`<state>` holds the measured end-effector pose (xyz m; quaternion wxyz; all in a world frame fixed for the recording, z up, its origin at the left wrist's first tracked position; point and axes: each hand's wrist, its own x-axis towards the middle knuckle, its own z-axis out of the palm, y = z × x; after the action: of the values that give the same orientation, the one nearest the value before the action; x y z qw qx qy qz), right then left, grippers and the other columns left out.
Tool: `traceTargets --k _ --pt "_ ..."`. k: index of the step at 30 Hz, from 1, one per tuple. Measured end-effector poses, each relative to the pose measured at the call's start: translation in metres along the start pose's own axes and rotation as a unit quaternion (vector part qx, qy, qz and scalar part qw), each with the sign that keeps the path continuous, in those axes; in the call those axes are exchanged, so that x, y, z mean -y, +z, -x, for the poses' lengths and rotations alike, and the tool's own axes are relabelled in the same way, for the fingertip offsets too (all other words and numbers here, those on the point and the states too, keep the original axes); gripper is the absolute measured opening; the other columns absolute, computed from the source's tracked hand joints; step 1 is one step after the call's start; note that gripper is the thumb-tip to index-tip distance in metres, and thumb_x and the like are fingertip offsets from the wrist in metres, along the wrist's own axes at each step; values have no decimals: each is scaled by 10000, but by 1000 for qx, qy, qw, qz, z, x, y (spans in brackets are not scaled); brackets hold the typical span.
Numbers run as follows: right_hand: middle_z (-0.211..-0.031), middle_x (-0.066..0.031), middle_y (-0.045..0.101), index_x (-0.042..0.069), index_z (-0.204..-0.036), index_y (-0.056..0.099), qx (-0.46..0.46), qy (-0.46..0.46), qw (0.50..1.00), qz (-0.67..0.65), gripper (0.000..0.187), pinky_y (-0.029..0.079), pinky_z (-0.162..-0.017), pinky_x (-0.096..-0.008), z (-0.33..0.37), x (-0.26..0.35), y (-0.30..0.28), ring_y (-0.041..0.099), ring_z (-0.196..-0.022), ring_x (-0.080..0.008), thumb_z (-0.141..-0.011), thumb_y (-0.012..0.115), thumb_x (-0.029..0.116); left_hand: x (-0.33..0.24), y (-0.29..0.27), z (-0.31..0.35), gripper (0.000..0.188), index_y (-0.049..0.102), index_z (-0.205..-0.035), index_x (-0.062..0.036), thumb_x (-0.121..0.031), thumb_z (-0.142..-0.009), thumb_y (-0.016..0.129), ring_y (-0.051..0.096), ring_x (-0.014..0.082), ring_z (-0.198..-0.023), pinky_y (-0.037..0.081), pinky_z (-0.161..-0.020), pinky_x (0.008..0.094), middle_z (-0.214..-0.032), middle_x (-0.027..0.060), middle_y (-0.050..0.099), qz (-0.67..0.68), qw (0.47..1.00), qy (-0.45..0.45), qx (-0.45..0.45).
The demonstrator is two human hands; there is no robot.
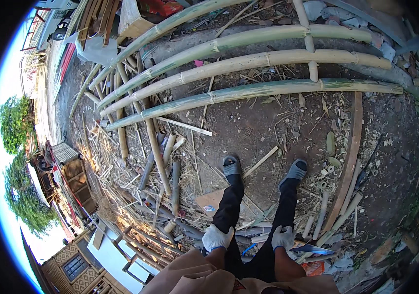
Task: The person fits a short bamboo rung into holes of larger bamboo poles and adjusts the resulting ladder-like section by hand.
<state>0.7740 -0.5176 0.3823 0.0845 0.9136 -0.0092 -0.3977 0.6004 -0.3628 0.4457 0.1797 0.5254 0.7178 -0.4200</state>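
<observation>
My left hand (217,238), in a white knit glove, is closed on the cloth of my dark left trouser leg (232,208). On the other side, my right hand (283,237), gloved in greyish white, is closed on the right trouser leg (287,206). Fingertips of both hands are partly hidden against the cloth. Just right of my right hand lies a handsaw (313,249) with a blue-edged blade; the hand appears apart from it. Four long peeled bamboo poles (263,90) lie side by side ahead of me, with a shorter bamboo piece (309,44) across them.
A long wooden plank (350,161) lies to the right beside short bamboo offcuts (323,210). Bamboo lengths (155,152) and shavings litter the ground at left. A flat brown board (211,200) is next to my left foot. A bamboo-walled building (72,264) stands at lower left.
</observation>
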Motion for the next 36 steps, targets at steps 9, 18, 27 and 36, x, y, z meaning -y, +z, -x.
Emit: traceTargets --k 9,18,27,36 --pt "-1093 -187 595 89 -925 648 3 16 1000 9 297 539 -798 -520 3 7 -9 670 -962 -389 -893 660 383 -4 -6 2 713 704 -1020 -8 -651 -715 744 728 370 -958 579 -842 463 -1006 227 731 19 1000 -11 13" --pt "-1037 -173 637 110 -873 658 -34 36 999 4 295 544 -775 -502 -5 -1 -1 676 -924 -380 -864 684 403 -6 -2 2 799 650 -1144 20 -654 -720 719 719 384 -996 569 -872 479 -1036 231 733 6 1000 5 24" --pt "-1074 -171 627 124 -899 655 -30 28 999 -7 296 532 -815 -495 -5 -7 12 663 -964 -377 -873 671 418 -1 3 -3 776 672 -1100 9 -654 -702 734 725 385 -970 572 -858 476 -1004 233 737 1 1000 7 3" --pt "-1124 -180 616 120 -929 657 8 49 999 -10 319 536 -842 -508 -8 -7 9 664 -1016 -385 -897 638 437 0 6 -4 756 669 -1081 3 -641 -694 751 720 395 -965 568 -854 491 -1004 230 733 9 1000 10 1"
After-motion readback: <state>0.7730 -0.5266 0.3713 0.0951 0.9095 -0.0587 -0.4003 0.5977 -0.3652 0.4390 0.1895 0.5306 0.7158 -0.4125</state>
